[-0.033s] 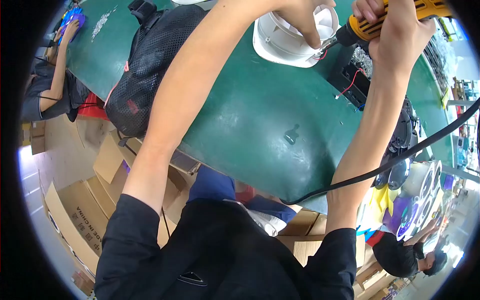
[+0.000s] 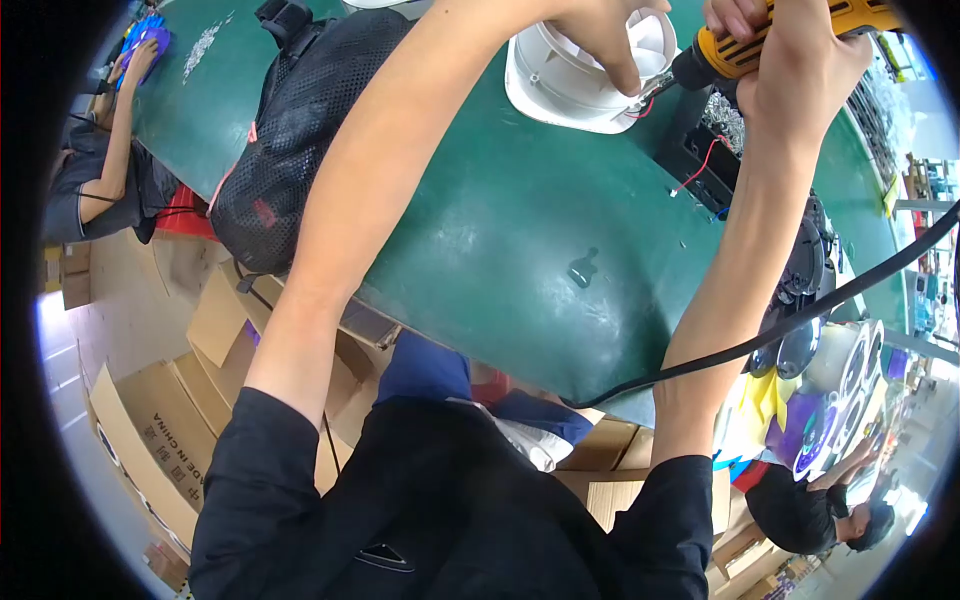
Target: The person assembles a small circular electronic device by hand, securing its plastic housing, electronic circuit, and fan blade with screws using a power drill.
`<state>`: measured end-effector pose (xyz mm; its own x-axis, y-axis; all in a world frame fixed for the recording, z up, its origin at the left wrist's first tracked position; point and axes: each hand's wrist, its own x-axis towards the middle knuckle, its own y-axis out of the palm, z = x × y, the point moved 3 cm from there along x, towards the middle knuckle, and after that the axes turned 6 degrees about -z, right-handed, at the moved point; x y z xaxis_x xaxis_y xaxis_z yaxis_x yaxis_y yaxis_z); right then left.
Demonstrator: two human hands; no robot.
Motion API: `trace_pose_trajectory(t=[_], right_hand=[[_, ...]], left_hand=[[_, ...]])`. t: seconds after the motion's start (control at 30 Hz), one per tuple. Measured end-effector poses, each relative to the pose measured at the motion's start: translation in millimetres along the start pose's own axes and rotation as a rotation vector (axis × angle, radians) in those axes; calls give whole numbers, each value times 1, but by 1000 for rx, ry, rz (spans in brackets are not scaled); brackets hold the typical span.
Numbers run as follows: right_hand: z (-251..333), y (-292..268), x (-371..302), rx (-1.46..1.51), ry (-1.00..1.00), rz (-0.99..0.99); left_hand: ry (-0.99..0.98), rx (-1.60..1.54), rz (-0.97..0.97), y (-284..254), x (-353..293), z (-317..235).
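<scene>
A white round plastic housing [image 2: 570, 85] with a flared base and a fan-like inside stands on the green table, near the upper edge of the view. My left hand [image 2: 605, 40] grips its rim, the fingers partly cut off by the frame. Closed round a yellow and black power drill [image 2: 735, 55] is my right hand [image 2: 800, 75]. The drill's bit points left and reaches the housing's lower right side, beside a short red wire [image 2: 643, 110]. Whether a screw sits at the tip is too small to tell.
Right of the housing, a black box [image 2: 695, 165] holds small metal screws [image 2: 722, 122]. A black mesh bag [image 2: 300, 130] lies left, under my forearm. A black cable [image 2: 800, 325] crosses my right forearm. Purple and white round parts [image 2: 810, 425] are stacked right. Cardboard boxes [image 2: 165, 430] stand below; other people work at both sides.
</scene>
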<state>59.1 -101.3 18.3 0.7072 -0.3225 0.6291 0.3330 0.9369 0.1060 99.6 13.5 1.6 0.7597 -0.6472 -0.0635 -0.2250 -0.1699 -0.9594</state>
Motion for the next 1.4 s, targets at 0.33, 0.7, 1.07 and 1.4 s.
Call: trace_pose_trajectory(t=[0.33, 0.7, 1.07, 1.4], right_hand=[[11, -26, 12, -104, -186, -220], [-3, -22, 13, -21, -128, -115], [-8, -25, 15, -289, -181, -236], [-1, -26, 14, -33, -135, -170]], left_hand=[[-194, 139, -128, 4, -2, -11], [-145, 111, -161, 10, 2, -5], [-193, 279, -374, 17, -12, -26], [-97, 100, -173, 15, 6, 0]])
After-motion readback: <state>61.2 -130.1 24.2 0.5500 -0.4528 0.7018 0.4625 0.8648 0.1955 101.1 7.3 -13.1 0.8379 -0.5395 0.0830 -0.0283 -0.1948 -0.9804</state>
